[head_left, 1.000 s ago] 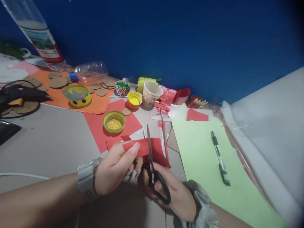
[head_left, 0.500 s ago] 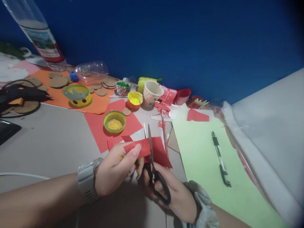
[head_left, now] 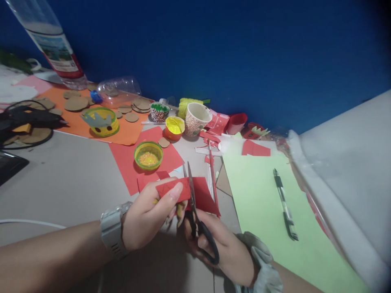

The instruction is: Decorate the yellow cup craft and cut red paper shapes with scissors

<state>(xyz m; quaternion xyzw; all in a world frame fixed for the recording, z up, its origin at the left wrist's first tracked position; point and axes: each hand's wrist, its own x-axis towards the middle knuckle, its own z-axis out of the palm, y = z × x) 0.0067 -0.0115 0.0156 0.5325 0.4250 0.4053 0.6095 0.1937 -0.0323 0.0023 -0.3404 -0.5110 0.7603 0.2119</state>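
Observation:
Between the thumb and fingers of my left hand (head_left: pixel 149 215) is a small piece of red paper (head_left: pixel 172 191) with faint pen lines on it. My right hand (head_left: pixel 222 244) grips black-handled scissors (head_left: pixel 193 195), their blades pointing away from me and slightly apart. The blades lie along the right edge of the red piece; whether they touch it I cannot tell. More red paper (head_left: pixel 205 195) lies on the table behind the blades. Some yellowish stuff shows below my left fingers, mostly hidden.
Beyond my hands stand a green-and-yellow bowl (head_left: pixel 148 155), a cup of yellow paint (head_left: pixel 174 127) and a patterned paper cup (head_left: pixel 197 119). A pen (head_left: pixel 285 203) lies on green paper (head_left: pixel 253 191) at right. At left are a glue gun (head_left: pixel 33 120) and a tall bottle (head_left: pixel 56 49).
The red piece in my left hand has shifted slightly left and tilted a little. The scissor tips have swung slightly left, closer together. The whole view has moved a little.

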